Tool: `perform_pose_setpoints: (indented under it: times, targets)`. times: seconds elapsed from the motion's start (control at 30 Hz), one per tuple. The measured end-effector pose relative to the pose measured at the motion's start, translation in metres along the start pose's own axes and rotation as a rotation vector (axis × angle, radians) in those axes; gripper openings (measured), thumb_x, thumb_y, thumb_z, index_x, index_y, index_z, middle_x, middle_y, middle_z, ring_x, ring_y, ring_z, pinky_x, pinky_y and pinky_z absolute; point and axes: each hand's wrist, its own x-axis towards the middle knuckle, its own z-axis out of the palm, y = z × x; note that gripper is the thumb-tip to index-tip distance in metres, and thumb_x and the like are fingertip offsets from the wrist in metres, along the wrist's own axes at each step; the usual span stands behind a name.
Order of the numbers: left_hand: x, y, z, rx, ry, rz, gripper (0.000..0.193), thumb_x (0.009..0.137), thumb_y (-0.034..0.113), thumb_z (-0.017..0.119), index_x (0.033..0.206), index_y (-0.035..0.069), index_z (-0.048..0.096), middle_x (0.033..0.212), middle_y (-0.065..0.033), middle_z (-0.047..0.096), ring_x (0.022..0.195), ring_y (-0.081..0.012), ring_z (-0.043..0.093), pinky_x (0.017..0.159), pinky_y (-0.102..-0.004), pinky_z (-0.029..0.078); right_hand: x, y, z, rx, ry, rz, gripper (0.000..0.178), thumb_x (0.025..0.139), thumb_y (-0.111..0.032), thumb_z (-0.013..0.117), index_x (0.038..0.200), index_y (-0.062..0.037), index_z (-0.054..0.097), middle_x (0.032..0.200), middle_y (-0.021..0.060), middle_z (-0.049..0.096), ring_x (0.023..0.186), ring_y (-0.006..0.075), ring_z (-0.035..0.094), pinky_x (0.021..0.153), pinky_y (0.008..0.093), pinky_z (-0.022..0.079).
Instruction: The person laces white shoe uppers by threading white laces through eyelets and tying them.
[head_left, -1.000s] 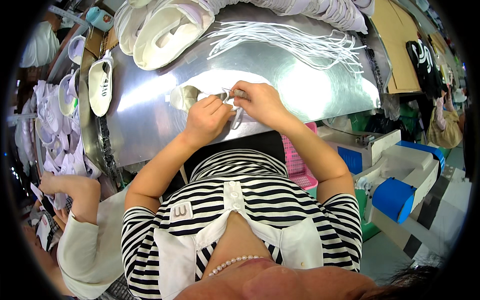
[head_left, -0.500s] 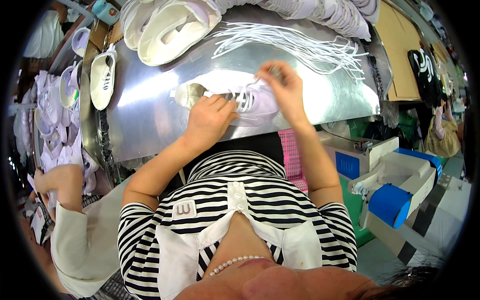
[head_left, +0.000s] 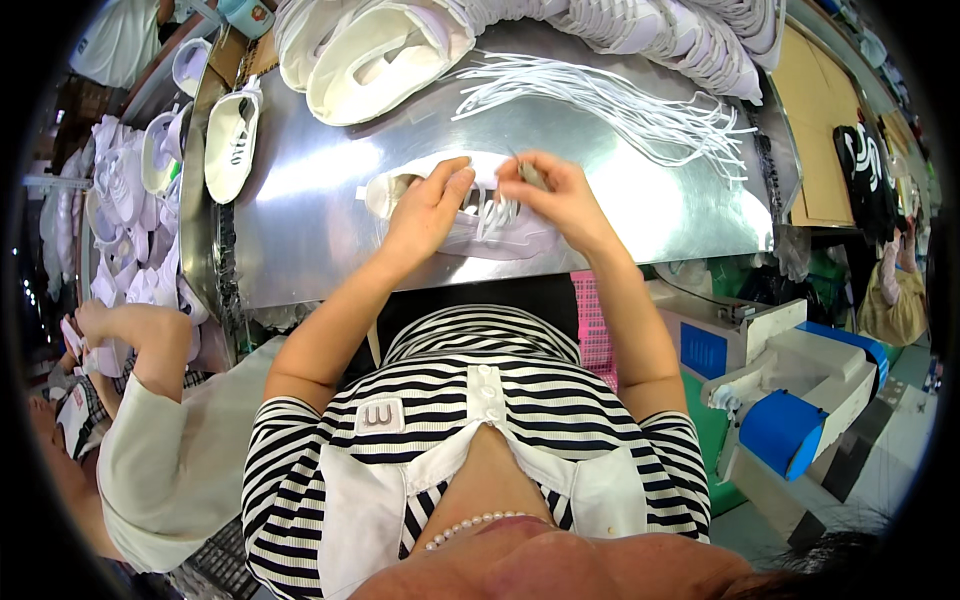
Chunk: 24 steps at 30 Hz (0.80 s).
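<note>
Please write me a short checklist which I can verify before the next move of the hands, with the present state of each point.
1. Pale lilac shoe lies on the metal table: ok.
2. Left hand is at the shoe: ok. How firmly it holds: cannot tell.
3. Right hand grips the small tool: ok.
4. White lace sits evenly in all eyelets: cannot tell, the hands hide part of the shoe.
5. Loose laces lie apart from the shoe: ok.
6. Off-white shoe at the table's left edge is away from both hands: ok.
</note>
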Motion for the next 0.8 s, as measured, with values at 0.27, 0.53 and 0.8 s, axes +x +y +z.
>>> perform_pose_setpoints:
  times: [0.27,0.53,0.8]
  targets:
    - [-0.014,0.017,0.017,0.193,0.298,0.130,0.047,0.079,0.044,0.078,0.112,0.011,0.071,0.076,-0.0109,0.067,0.075,-0.0264,0.057,0.070,-0.0375,0.046,0.006,0.018,0.024,-0.311,0.258,-0.064,0.016,0.086,-0.009,0.071,0.102,-0.0038,0.070,0.081,0.0027,0.069,0.074,0.0070,0.060,0.066,0.0231,0.048]
    - [-0.021,0.023,0.014,0.219,0.246,0.061,0.048,0.075,0.028,0.084,0.117,0.012,0.069,0.092,-0.0111,0.067,0.086,-0.0231,0.059,0.078,-0.0333,0.048,-0.019,0.010,0.022,-0.625,0.351,-0.160,0.020,0.092,-0.022,0.065,0.105,-0.0067,0.064,0.089,0.0123,0.071,0.076,0.0283,0.069,0.067,0.0345,0.052]
    - [-0.020,0.017,0.016,0.139,0.290,0.090,0.049,0.072,0.035,0.084,0.114,0.015,0.070,0.080,-0.0127,0.062,0.079,-0.0278,0.053,0.074,-0.0375,0.045,-0.027,-0.004,0.020,-0.731,0.197,-0.073,0.011,0.092,-0.017,0.063,0.098,-0.0071,0.062,0.085,0.0103,0.070,0.076,0.0301,0.068,0.067,0.0379,0.051]
